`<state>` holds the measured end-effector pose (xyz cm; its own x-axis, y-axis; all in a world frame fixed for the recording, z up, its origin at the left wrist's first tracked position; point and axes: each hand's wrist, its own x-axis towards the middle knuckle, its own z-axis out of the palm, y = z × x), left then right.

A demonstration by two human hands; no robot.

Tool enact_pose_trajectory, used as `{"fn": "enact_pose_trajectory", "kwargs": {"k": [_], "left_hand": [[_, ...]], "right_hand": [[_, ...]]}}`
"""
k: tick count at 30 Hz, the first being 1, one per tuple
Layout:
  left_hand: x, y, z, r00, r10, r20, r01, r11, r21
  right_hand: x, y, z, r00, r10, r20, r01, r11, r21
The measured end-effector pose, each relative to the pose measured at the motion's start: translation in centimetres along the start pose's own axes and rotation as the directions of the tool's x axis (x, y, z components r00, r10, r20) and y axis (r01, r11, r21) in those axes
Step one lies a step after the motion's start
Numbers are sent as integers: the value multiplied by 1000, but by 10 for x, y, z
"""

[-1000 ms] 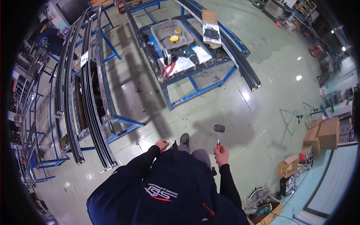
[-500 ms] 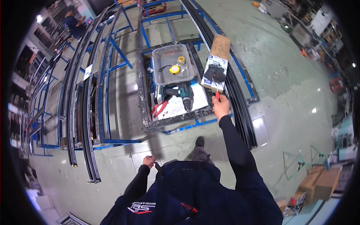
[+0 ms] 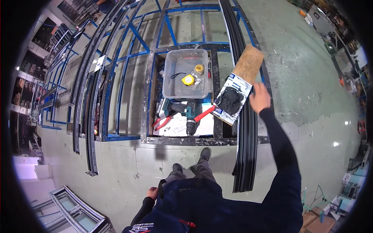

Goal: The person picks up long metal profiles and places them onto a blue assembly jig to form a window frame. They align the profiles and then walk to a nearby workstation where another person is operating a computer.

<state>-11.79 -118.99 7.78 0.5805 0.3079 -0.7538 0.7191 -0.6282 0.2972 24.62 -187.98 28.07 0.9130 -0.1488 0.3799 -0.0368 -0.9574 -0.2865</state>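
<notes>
My right hand (image 3: 259,98), fingers extended, is at the right edge of a brown board (image 3: 248,64); whether it grips the edge is unclear. White-and-blue printed sheeting (image 3: 237,86) covers the board's near half, with a rough black patch (image 3: 229,101) on it. At the board's left edge rests a red-handled tool (image 3: 204,113), its working end hard to make out. Low by my waist, my left hand (image 3: 152,193) has curled fingers beside a black strap (image 3: 161,188); what they hold is hidden.
Dark metal profiles (image 3: 245,163) run under the board along a blue-black frame (image 3: 186,140). Beside them are a clear plastic bin (image 3: 167,87) with a yellow tape measure (image 3: 188,80), a cordless drill (image 3: 190,112) and red-handled pliers (image 3: 162,123). More long profiles (image 3: 90,143) lie on the left.
My right hand has let go of the red-handled tool and shifted to the board's right edge. The tool now lies against the board's left side. My left hand stays low by my waist.
</notes>
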Motion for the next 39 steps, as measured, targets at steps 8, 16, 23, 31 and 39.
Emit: {"fn": "enact_pose_trajectory", "kwargs": {"k": [8,16,23,31,39], "left_hand": [[-65,51,-43,945,-324,-44,269,846,-461],[-105,36,-14,916,-397,-50,350,856,-380],[-75,63,-13,941,-336,-26,309,890,-336],[-17,96,-26,973,-229,32,228,932,-281],[91,113,-47,985,-110,133,131,978,-163]], "right_hand": [[141,99,83,623,-517,587,769,542,-339],[182,59,67,268,-451,851,893,449,-44],[162,56,54,308,-493,813,807,588,51],[136,11,34,571,-363,737,585,809,-54],[157,-99,55,786,-211,581,321,943,-91]]}}
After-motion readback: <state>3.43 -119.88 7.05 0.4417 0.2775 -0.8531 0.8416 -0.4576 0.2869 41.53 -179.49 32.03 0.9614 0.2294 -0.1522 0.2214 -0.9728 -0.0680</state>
